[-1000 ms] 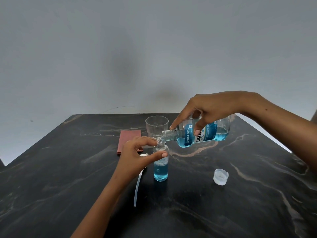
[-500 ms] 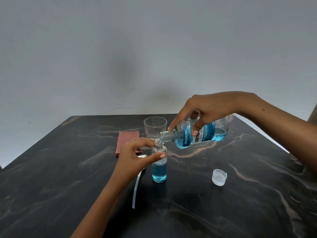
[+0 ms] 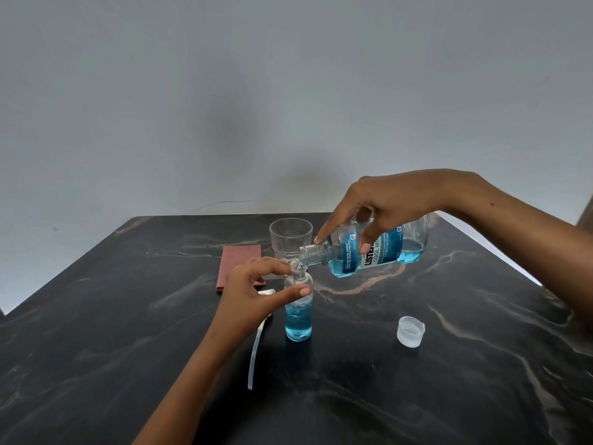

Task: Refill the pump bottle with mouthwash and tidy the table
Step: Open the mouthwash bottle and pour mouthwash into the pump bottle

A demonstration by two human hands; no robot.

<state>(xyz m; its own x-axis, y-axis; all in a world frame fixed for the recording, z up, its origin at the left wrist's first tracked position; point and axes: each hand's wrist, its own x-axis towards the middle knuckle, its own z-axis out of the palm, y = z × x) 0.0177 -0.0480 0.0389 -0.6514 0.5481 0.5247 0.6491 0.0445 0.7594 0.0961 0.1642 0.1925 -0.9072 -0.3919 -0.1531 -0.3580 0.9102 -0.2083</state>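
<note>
While tipped nearly flat in the right hand (image 3: 394, 203), fingers wrapped round it, mouthwash bottle (image 3: 369, 252) mouth over small pump bottle (image 3: 298, 309), upright mid-desk (image 3: 128, 316), left hand (image 3: 253, 293) fingers pinching it. Right of it, cap (image 3: 410, 331); behind, glass (image 3: 290, 237); left, pump tube (image 3: 256, 351).

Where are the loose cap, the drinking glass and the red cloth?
loose cap (image 3: 410, 332): head view, on its open top.
drinking glass (image 3: 290, 236): head view, on its front wall.
red cloth (image 3: 239, 256): head view, on its far half.
</note>
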